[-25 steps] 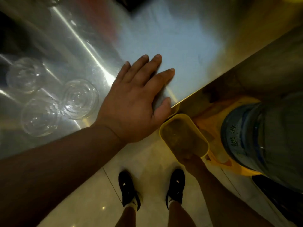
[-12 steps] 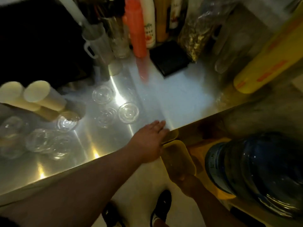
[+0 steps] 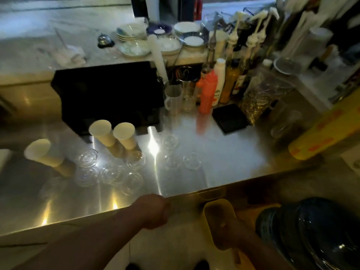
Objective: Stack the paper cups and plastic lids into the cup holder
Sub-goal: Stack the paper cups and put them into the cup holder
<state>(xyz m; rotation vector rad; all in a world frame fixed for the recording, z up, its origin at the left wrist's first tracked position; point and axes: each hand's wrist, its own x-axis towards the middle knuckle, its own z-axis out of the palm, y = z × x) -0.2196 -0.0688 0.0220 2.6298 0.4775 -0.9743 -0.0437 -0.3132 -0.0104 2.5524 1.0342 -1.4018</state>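
Three paper cups stand upside down on the steel counter (image 3: 224, 162): two together (image 3: 101, 131) (image 3: 124, 135) and one at the left (image 3: 39, 152). Several clear plastic lids lie around them, some in a cluster (image 3: 109, 172) and some further right (image 3: 191, 160). A black box (image 3: 109, 94) stands behind the cups. My left hand (image 3: 155, 210) is at the counter's front edge with its fingers curled and nothing in it. My right hand (image 3: 228, 238) holds a yellow plastic container (image 3: 218, 213) below the counter edge.
Sauce bottles (image 3: 208, 94), a clear measuring jug (image 3: 173, 98), a black pad (image 3: 229, 117) and a bag of dried goods (image 3: 257, 100) crowd the back right. A yellow roll (image 3: 327, 129) lies at the right. A blue water jug (image 3: 311, 230) sits below. Stacked plates (image 3: 165, 41) stand behind.
The view has lifted from the floor to the whole counter. My left hand has slid back off the counter top to its front edge and curled. My right hand still holds the yellow container.
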